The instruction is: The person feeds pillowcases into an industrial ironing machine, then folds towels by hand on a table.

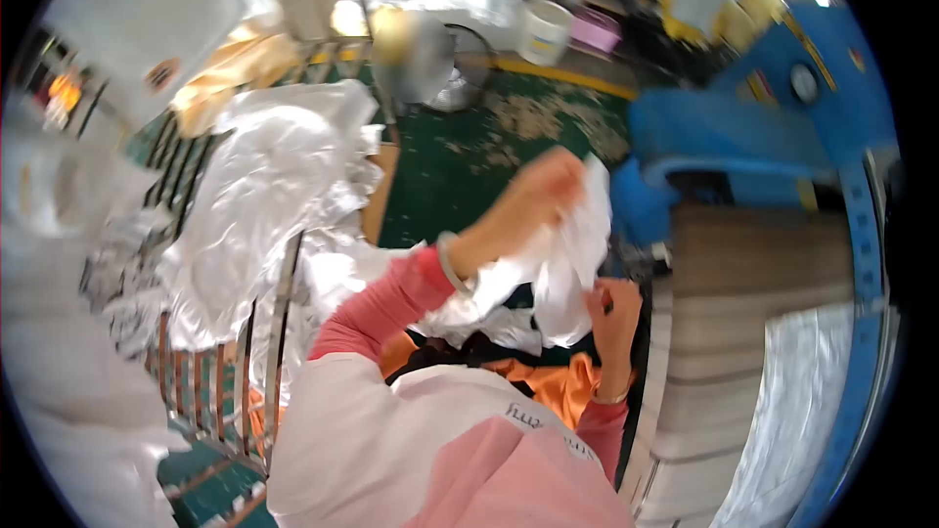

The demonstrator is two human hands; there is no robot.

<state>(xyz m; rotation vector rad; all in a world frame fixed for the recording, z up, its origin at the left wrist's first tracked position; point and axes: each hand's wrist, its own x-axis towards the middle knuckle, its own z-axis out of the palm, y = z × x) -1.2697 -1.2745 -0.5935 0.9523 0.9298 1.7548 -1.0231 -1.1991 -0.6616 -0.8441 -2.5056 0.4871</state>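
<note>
Left hand [550, 184]: curling nearly shut, gripping one white sheet [567, 279]
Right hand [616, 318]: half curling by it; hold unclear
Blue machine [724, 127]: one, standing right

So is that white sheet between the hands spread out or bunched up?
Bunched up: the white sheet hangs in loose, narrow folds from the left hand down beside the right hand.

A thin, crumpled white sheet [570, 284] hangs between the hands [550, 188].
</note>
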